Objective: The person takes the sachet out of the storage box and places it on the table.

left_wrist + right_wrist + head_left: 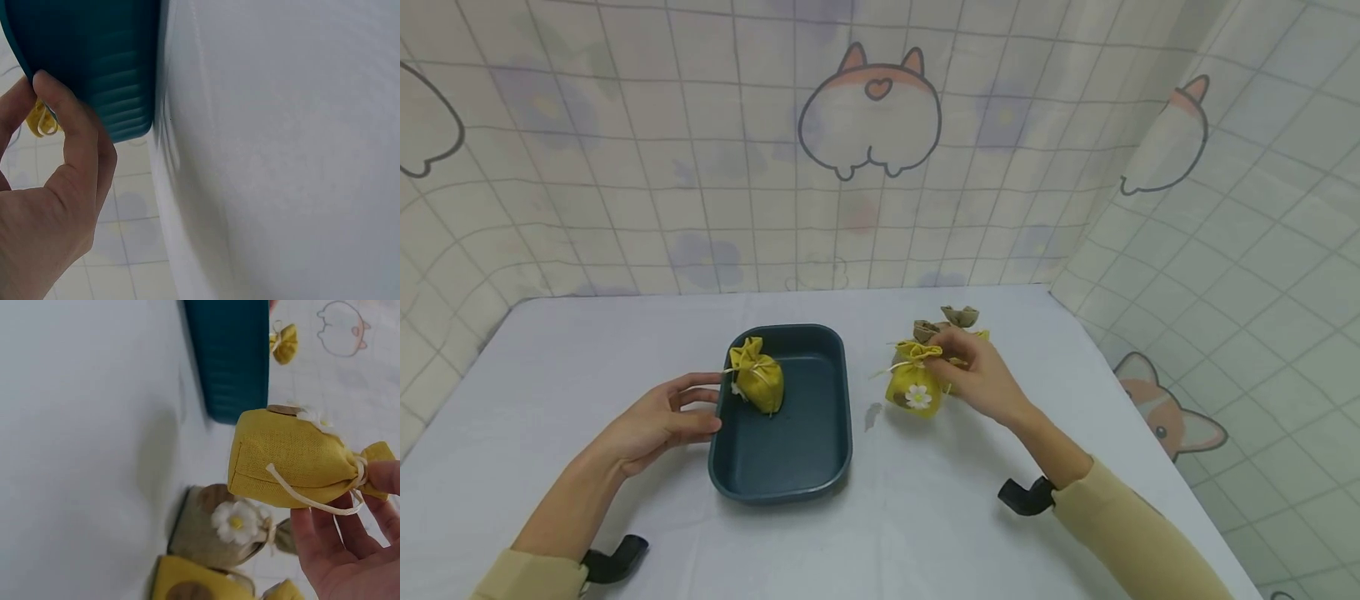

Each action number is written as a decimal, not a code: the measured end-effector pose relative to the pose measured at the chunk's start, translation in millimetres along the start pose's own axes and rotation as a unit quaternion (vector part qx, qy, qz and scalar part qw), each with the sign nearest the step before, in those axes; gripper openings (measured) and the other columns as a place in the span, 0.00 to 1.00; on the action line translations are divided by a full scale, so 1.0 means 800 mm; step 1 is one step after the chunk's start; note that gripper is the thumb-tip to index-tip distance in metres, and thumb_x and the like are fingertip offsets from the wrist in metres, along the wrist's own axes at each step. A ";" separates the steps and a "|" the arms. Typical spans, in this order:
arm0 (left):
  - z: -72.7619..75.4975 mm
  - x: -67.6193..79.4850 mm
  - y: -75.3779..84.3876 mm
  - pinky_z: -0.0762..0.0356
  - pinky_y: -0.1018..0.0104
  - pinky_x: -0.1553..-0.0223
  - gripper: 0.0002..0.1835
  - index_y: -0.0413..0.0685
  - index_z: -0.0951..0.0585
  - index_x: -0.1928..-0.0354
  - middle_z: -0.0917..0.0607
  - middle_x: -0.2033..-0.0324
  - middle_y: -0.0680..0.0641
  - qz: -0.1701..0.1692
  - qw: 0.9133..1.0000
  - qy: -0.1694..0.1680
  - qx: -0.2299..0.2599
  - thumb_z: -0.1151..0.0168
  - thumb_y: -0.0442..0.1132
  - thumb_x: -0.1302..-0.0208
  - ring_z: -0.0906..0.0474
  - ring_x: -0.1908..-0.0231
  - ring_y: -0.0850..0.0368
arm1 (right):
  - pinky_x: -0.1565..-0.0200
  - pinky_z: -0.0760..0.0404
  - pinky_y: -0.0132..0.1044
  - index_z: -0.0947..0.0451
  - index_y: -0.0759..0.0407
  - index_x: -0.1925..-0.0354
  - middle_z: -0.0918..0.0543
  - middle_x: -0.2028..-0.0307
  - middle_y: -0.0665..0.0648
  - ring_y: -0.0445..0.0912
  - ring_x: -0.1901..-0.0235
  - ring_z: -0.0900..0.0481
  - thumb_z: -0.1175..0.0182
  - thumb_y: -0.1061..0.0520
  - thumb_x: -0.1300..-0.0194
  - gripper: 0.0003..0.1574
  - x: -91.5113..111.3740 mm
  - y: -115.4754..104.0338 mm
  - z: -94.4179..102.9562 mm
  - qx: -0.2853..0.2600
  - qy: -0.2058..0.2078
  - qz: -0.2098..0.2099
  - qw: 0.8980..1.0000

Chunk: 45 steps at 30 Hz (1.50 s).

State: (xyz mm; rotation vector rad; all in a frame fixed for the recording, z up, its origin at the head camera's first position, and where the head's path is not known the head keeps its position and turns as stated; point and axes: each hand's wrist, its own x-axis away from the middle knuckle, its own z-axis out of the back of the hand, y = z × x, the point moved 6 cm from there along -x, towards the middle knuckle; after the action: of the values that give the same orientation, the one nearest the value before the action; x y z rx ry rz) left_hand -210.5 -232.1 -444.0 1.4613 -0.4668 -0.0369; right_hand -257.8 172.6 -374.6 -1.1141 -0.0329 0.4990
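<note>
My left hand [655,421] pinches the left rim of a dark teal tray [797,450], thumb on the outer wall in the left wrist view. Inside that tray, against its left side, leans a yellow drawstring pouch [762,383]. With the thumb and fingers of my right hand [981,379] I pinch another yellow drawstring pouch [281,459] by its gathered neck, right of the tray. It carries a white flower and a brown disc, and a pale cord dangles from it. Close beneath, in the right wrist view, stand a grey-beige pouch [203,534] with a white flower and a yellow pouch [172,575].
Brown pouch tops [959,316] show behind my right hand, which partly hides that cluster. A white cloth [587,333] covers the table, with a small grey mark [872,416] right of the tray. A checked curtain [700,208] with cartoon prints hangs behind and at the sides.
</note>
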 end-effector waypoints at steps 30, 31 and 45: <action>0.000 -0.001 0.003 0.16 0.59 0.50 0.45 0.36 0.45 0.22 0.35 0.34 0.31 -0.003 1.000 0.003 -0.005 0.31 0.30 0.35 0.18 0.54 0.53 | 0.42 0.20 0.50 0.23 0.66 0.47 0.18 0.48 0.62 0.55 0.45 0.20 0.41 0.74 0.36 0.19 -0.006 0.032 0.018 0.027 0.000 0.010 1.000; 0.000 -0.001 0.002 0.16 0.59 0.50 0.45 0.36 0.45 0.22 0.35 0.34 0.31 -0.002 1.000 0.004 -0.005 0.31 0.30 0.35 0.18 0.54 0.53 | 0.41 0.21 0.50 0.23 0.66 0.47 0.18 0.48 0.63 0.55 0.45 0.20 0.41 0.74 0.35 0.19 -0.007 0.028 0.018 0.028 -0.001 0.016 0.999; 0.001 0.000 -0.002 0.16 0.58 0.49 0.44 0.37 0.45 0.22 0.35 0.33 0.30 -0.006 1.000 0.002 -0.002 0.32 0.30 0.34 0.18 0.53 0.53 | 0.43 0.21 0.55 0.19 0.61 0.52 0.17 0.53 0.57 0.57 0.49 0.18 0.30 0.60 0.33 0.12 -0.034 -0.023 -0.020 0.024 0.049 0.079 0.995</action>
State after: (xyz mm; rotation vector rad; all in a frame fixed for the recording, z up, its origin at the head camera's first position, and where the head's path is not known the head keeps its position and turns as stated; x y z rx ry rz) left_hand -210.8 -233.2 -445.5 1.4607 -0.4548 -0.0434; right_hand -270.5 141.8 -359.7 -1.0987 0.1528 0.5820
